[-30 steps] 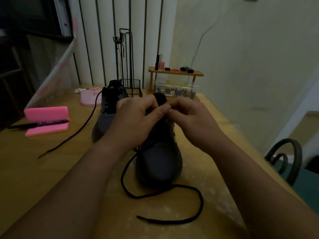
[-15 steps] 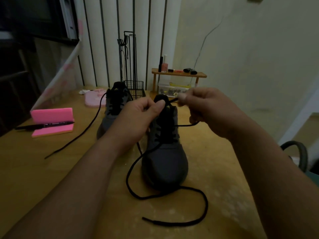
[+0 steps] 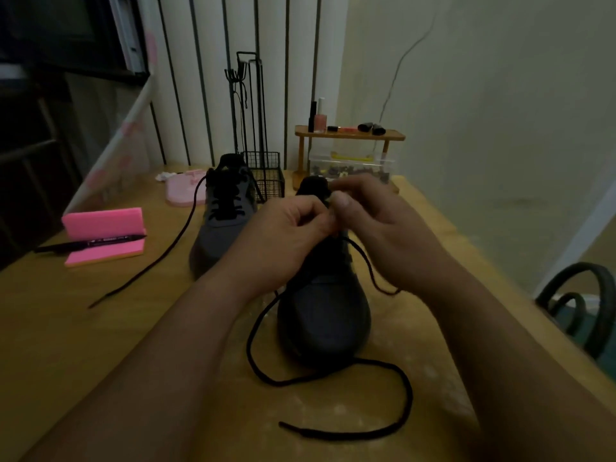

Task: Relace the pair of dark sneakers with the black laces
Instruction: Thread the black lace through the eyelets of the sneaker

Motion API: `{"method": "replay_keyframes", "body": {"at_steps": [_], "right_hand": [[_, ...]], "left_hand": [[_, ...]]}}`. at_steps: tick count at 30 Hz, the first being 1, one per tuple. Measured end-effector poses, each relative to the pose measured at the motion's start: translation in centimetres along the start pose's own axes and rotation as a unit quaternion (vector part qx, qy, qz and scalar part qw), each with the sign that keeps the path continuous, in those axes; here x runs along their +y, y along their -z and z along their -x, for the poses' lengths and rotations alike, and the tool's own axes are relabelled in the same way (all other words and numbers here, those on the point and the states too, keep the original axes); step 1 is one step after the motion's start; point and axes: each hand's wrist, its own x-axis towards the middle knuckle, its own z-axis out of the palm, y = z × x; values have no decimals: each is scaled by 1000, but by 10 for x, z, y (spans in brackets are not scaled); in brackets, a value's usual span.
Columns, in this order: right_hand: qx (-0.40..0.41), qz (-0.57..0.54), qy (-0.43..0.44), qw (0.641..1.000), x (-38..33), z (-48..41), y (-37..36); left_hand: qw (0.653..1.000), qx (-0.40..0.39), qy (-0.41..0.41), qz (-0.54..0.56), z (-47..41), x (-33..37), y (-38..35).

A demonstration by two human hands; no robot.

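A dark sneaker [image 3: 325,311] stands toe toward me in the middle of the wooden table [image 3: 83,345]. My left hand [image 3: 283,241] and my right hand [image 3: 390,235] meet over its upper eyelets, fingertips pinching the black lace [image 3: 363,258] there. The lace's long free end [image 3: 333,378] loops round the toe and lies on the table in front. A second dark sneaker [image 3: 223,221] sits behind and to the left, partly laced, with its own lace [image 3: 160,258] trailing toward the left.
A pink foam block [image 3: 103,225] with a black marker [image 3: 90,243] lies at the left. A wire basket [image 3: 266,178], a pink tray [image 3: 183,191], a small wooden shelf [image 3: 350,135] and a clear box [image 3: 353,165] stand at the back. A chair [image 3: 580,305] is at the right.
My right hand, which had pulled the lace up and to the right, has come back down to meet my left hand over the eyelets. A slack loop now hangs beside the shoe.
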Motion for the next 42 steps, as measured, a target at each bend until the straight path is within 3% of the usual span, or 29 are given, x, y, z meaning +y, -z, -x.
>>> {"method": "replay_keyframes", "body": {"at_steps": [3,8,11,18,21,23,25,27,29,31,39,42], "right_hand": [[-17,19,-17,1000,5,-2,-3],[86,38,-52,994,24,3,23],[87,41,-81,992,28,6,26],[151,224,-82,959,30,0,13],[150,257,-106,949,33,1,11],[158,264,-80,948,30,2,7],[169,228,4,959,16,2,0],[122,127,57,983,-1,4,-7],[45,46,61,996,-13,7,-16],[26,36,60,997,-12,9,-20],[56,40,61,996,1,1,-18],[145,-3,0,989,12,-3,-10]], "left_hand": [[1000,8,11,-13,-1,-4,2],[996,49,58,36,0,-4,10],[990,80,83,75,-2,-9,14],[981,142,88,100,-7,-13,18],[978,176,79,82,-7,-16,22],[984,154,73,52,-6,-16,19],[991,106,63,52,-3,-11,10],[996,62,42,46,-1,-6,1],[998,44,16,36,0,-3,-3],[998,57,0,39,0,-2,-1],[995,87,-31,40,0,0,0],[992,123,-25,11,-4,-3,3]]}}
